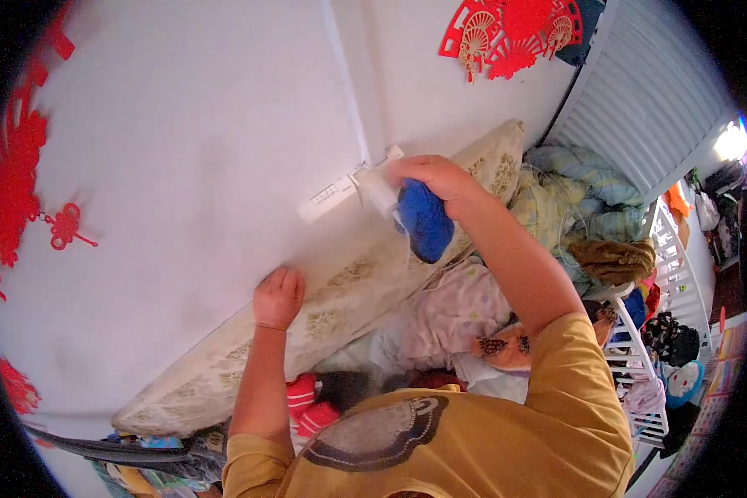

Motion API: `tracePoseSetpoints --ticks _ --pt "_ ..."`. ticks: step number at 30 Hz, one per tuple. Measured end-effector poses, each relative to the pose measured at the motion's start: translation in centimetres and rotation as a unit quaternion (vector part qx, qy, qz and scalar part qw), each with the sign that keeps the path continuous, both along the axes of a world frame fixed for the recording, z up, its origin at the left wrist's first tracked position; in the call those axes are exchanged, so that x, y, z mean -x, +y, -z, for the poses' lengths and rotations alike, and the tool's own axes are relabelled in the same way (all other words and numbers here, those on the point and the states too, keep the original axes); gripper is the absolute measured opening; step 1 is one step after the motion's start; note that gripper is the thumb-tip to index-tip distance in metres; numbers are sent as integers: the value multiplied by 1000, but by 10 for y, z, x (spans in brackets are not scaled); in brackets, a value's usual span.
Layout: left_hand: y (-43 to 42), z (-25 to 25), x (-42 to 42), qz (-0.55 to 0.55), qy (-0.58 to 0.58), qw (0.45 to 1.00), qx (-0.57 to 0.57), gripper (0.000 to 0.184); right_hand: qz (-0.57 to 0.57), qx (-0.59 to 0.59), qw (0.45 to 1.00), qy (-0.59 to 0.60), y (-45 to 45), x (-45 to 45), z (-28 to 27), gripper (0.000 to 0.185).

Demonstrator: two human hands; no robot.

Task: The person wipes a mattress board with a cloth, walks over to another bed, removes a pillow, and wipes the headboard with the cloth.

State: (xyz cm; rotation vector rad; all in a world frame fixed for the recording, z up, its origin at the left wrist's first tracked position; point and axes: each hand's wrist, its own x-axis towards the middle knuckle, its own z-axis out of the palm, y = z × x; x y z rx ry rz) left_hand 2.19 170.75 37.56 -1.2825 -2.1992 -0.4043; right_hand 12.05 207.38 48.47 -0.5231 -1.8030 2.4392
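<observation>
My right hand point(436, 184) is closed around a bunched blue cloth point(426, 222), close to a white fitting point(375, 192) at the wall. That fitting joins a white power strip point(332, 197) mounted on the wall. A thin white cord point(408, 249) hangs below it. Lower left, my left hand point(280, 297) rests with curled fingers at the upper edge of a cream, floral-patterned padded panel point(340, 295) that leans along the wall. Whatever may lie under those fingers is hidden.
Rumpled bedding point(461, 315) and a patterned quilt point(585, 178) lie beyond the panel. A brown folded cloth point(614, 261) sits near a white slatted rail point(639, 365). Red paper decorations point(523, 37) hang on the wall. Red striped fabric point(311, 407) lies by my body.
</observation>
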Motion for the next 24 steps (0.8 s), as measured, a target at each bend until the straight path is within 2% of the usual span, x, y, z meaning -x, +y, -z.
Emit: tracePoseSetpoints --ticks 6,9,18,19,21,23,24 --pt "0 3 0 1 7 1000 6 18 -22 30 999 -11 2 -4 8 20" --pt "-1 2 0 -3 5 1000 9 18 -21 38 999 -11 5 -2 15 27" --pt "-5 9 4 -3 6 1000 17 13 -43 67 996 31 3 -12 18 21" --pt "-4 7 4 -2 1 1000 13 13 -24 43 998 41 8 -17 27 17" --pt "-2 5 4 1 2 1000 13 12 12 -8 998 60 25 -39 56 19" --pt "-2 6 4 1 6 1000 18 12 -70 5 997 28 51 -92 40 19" --pt "-2 9 1 -10 -5 1000 18 12 -52 -32 998 0 58 -115 37 20"
